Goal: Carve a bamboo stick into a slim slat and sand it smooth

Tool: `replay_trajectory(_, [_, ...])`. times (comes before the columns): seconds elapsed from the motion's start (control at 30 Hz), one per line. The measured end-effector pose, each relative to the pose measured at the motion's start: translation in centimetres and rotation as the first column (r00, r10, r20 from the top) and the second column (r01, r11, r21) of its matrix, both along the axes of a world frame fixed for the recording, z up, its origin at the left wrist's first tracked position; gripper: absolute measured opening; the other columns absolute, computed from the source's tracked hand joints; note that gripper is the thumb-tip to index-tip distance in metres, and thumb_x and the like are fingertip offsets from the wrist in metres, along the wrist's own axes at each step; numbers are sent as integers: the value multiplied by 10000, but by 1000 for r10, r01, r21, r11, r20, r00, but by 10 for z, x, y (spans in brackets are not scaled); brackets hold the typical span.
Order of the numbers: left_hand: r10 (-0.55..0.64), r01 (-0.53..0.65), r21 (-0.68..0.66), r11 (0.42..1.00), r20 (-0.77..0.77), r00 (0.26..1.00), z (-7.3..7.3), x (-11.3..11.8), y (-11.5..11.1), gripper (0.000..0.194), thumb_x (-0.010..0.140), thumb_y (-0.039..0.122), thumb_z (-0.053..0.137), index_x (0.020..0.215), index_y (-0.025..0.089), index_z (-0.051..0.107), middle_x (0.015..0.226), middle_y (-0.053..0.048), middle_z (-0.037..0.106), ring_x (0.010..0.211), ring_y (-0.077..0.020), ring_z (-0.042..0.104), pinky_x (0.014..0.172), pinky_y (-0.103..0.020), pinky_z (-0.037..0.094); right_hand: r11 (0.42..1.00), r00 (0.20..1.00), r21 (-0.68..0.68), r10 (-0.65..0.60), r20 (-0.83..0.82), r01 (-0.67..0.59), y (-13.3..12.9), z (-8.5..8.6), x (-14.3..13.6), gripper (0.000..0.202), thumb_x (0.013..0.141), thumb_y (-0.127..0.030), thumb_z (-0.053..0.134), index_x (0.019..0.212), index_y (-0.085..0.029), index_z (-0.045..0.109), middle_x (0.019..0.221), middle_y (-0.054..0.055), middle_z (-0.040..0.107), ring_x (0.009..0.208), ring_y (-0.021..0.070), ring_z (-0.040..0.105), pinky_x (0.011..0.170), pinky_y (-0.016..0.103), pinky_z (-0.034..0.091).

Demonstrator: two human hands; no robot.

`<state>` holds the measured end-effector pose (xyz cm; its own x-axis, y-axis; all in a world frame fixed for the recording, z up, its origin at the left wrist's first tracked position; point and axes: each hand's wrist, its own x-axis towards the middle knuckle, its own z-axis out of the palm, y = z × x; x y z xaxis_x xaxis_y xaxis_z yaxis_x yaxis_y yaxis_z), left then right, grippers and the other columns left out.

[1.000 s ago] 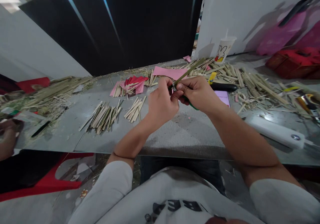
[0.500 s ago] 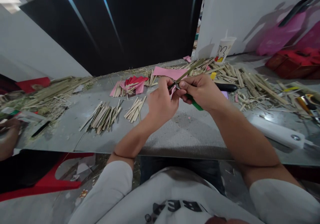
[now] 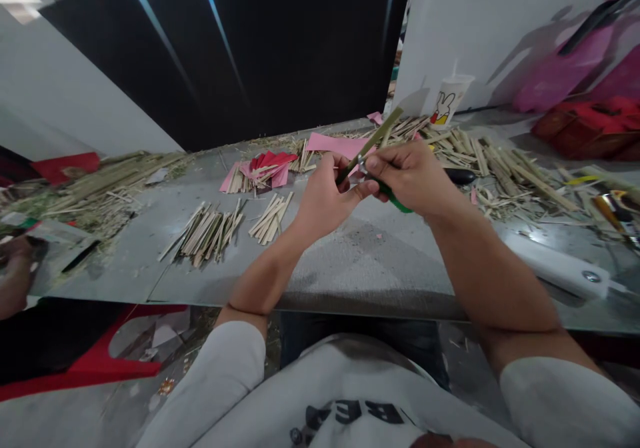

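Observation:
Over the middle of the grey table, my left hand [image 3: 327, 195] is closed around the lower part of a green bamboo strip [image 3: 379, 135], which slants up and away to the right. My right hand [image 3: 406, 176] is closed on green-handled scissors [image 3: 399, 201], their metal part touching or very near the strip just above my left fingers. The blades are mostly hidden by my fingers. Beneath and beyond the hands lies a pink paper sheet [image 3: 334, 144]. Left of my left hand are a small pile of short strips [image 3: 271, 219] and a larger pile of cut strips [image 3: 205, 235].
Red and pink papers [image 3: 270, 168] with strips lie behind the piles. Loose bamboo [image 3: 505, 168] covers the right side, near a paper cup [image 3: 450, 100] and a white device [image 3: 555, 265]. Another person's hand [image 3: 16, 268] is at the far left, near long bamboo pieces [image 3: 110, 178].
The bamboo strip has turned more upright. My right hand and the scissors have shifted slightly right and up, and my left thumb has stretched out toward the right hand.

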<state>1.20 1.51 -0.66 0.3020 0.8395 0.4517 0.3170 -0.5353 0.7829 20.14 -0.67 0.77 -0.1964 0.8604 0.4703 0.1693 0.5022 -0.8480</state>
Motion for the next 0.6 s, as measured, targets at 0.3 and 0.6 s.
replay_trajectory(0.3, [-77, 78, -74, 994, 21, 997, 5, -4, 3, 650, 764, 534, 1060, 927, 249, 499, 725, 83, 524, 634, -85, 419, 600, -284, 346, 998, 999, -34, 52, 9, -52, 1, 0, -2, 553, 1103, -451, 787, 642, -204, 609, 523, -2, 548, 465, 102, 477, 446, 268, 350])
replay_trajectory(0.6, [-153, 156, -87, 984, 43, 987, 0, -5, 5, 530, 836, 432, 1016, 1000, 250, 546, 870, 18, 670, 738, -126, 623, 667, -303, 489, 985, 986, -83, 157, 63, -152, 3, -6, -6, 526, 1078, -465, 782, 645, -214, 621, 535, -6, 550, 460, 111, 465, 442, 281, 337])
